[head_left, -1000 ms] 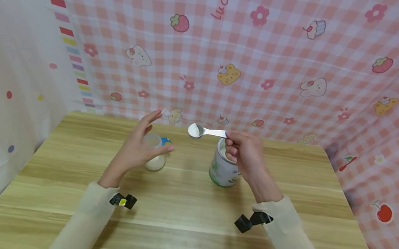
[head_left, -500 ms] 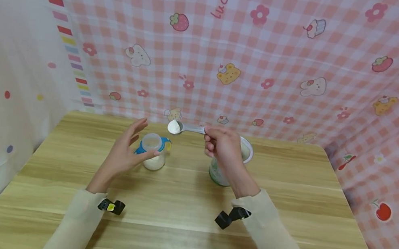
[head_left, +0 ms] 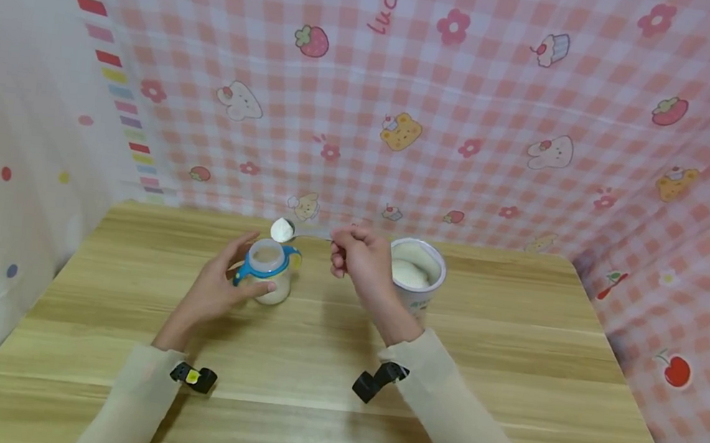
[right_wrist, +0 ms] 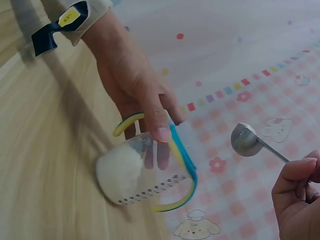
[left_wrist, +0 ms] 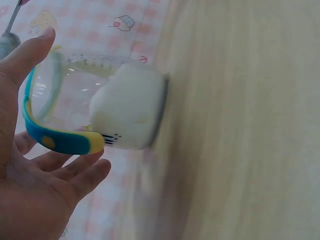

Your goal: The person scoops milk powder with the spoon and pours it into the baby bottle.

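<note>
A clear baby bottle (head_left: 273, 286) with a blue-and-yellow handle ring (left_wrist: 60, 140) stands on the table, its lower part filled with white powder. My left hand (head_left: 218, 286) reaches around its near left side, thumb in front and the other fingers behind, fairly straight and spread. Between thumb and curled fingers, my right hand (head_left: 360, 262) pinches the handle of a metal measuring spoon (right_wrist: 247, 141). White powder (head_left: 282, 230) is heaped in its bowl, which hovers just above and behind the bottle's open mouth (head_left: 267, 255).
An open can (head_left: 428, 295) with a white rim and white powder inside stands just right of my right forearm. Behind the wooden table (head_left: 282, 423) hangs a pink checked cloth (head_left: 368, 93); a pale dotted cloth (head_left: 23, 107) hangs on the left.
My right hand has carried the filled spoon leftward from above the can to the bottle. My left hand has dropped lower and moved slightly left around the bottle.
</note>
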The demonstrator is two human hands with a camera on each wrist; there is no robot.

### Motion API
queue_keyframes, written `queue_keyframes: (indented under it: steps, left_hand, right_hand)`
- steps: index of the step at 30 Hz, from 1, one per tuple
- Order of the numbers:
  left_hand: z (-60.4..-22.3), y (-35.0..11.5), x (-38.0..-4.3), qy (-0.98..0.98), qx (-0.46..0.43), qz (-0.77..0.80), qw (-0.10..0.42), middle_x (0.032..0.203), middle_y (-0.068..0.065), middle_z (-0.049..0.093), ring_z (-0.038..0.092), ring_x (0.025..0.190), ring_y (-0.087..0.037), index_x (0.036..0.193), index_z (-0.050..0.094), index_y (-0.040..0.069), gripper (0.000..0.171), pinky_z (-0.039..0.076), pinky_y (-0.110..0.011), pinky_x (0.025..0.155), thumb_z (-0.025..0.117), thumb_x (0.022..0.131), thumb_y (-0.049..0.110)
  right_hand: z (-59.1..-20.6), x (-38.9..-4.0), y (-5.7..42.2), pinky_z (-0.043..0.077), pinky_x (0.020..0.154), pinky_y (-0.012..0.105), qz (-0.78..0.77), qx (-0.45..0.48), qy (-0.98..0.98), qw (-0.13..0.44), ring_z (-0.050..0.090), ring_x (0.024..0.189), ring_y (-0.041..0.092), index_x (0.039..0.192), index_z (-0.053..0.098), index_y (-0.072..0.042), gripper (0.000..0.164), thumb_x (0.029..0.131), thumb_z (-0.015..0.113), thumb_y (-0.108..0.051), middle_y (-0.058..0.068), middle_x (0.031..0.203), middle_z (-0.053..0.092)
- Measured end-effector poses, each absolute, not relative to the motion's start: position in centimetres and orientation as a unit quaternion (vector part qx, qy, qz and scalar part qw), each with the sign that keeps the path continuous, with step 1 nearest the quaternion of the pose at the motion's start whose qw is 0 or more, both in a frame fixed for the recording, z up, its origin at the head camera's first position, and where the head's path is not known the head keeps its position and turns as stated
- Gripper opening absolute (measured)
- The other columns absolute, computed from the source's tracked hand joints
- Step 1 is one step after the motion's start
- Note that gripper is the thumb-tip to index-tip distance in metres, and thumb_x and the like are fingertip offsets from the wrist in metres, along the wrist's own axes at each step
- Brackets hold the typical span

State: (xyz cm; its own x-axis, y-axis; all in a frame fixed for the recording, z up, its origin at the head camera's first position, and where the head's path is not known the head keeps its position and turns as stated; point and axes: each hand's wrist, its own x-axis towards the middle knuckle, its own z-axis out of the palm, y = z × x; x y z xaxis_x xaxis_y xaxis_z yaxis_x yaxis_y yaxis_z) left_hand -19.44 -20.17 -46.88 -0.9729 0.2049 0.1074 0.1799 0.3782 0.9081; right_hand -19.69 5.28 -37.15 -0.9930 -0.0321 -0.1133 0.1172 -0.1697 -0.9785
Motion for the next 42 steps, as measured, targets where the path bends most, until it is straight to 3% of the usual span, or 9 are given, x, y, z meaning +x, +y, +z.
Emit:
queue_keyframes:
  steps: [6,11,22,30,34,42]
  left_hand:
    - [-47.7,-20.0,-19.4,0.844,0.105,0.526,0.017,0.147,-0.013,0.054,0.047,0.141,-0.037,0.156,0.038,0.024,0.087,0.036,-0.064,0.118,0.086,0.084,0.036]
    - [-48.1,-19.7,-19.4,0.841,0.095,0.532,0.022,0.148,-0.014,0.054,0.046,0.142,-0.037,0.154,0.041,0.017,0.083,0.037,-0.061,0.120,0.085,0.086,0.036]
    - [-48.1,-19.8,-19.4,0.850,0.086,0.519,0.021,0.149,-0.015,0.055,0.046,0.143,-0.037,0.151,0.045,0.014,0.080,0.034,-0.062,0.121,0.084,0.086,0.041]
    - [-48.2,-19.8,-19.3,0.851,0.087,0.518,0.026,0.147,-0.011,0.058,0.050,0.140,-0.034,0.149,0.047,0.019,0.080,0.037,-0.061,0.119,0.085,0.084,0.045]
    - [-48.3,-19.9,-19.3,0.849,0.088,0.520,0.027,0.147,-0.011,0.058,0.050,0.140,-0.034,0.150,0.046,0.018,0.081,0.037,-0.062,0.119,0.085,0.084,0.044]
    - [-48.4,-19.9,-19.3,0.849,0.088,0.520,0.028,0.146,-0.011,0.059,0.050,0.141,-0.034,0.149,0.047,0.019,0.080,0.036,-0.061,0.121,0.084,0.084,0.046]
  right_hand:
    - [-38.1,-19.9,4.2,0.045,0.047,0.018,-0.735,0.032,0.676,0.038,0.050,0.051,0.008,0.095,0.071,0.005,0.016,0.099,0.060,-0.006,0.001,0.069,0.058]
    - [-38.9,-20.1,4.0,0.045,0.046,0.017,-0.726,0.027,0.686,0.032,0.050,0.050,0.007,0.095,0.072,0.004,0.015,0.098,0.061,-0.006,0.001,0.067,0.058]
    - [-39.9,-20.2,3.2,0.047,0.046,0.017,-0.698,-0.026,0.715,0.017,0.052,0.049,0.007,0.098,0.071,0.011,0.020,0.100,0.063,-0.008,0.000,0.066,0.060]
    - [-40.7,-19.8,3.1,0.047,0.046,0.017,-0.641,-0.080,0.763,-0.020,0.056,0.053,0.008,0.097,0.076,0.003,0.019,0.100,0.067,-0.014,0.009,0.071,0.065]
    - [-41.2,-19.8,3.2,0.049,0.047,0.019,-0.598,-0.124,0.790,-0.059,0.060,0.056,0.008,0.097,0.078,-0.003,0.018,0.100,0.067,-0.016,0.007,0.073,0.068]
    - [-41.7,-19.7,3.3,0.048,0.051,0.016,-0.502,-0.243,0.811,-0.177,0.057,0.058,0.006,0.097,0.078,-0.001,0.016,0.101,0.066,-0.012,0.007,0.076,0.070]
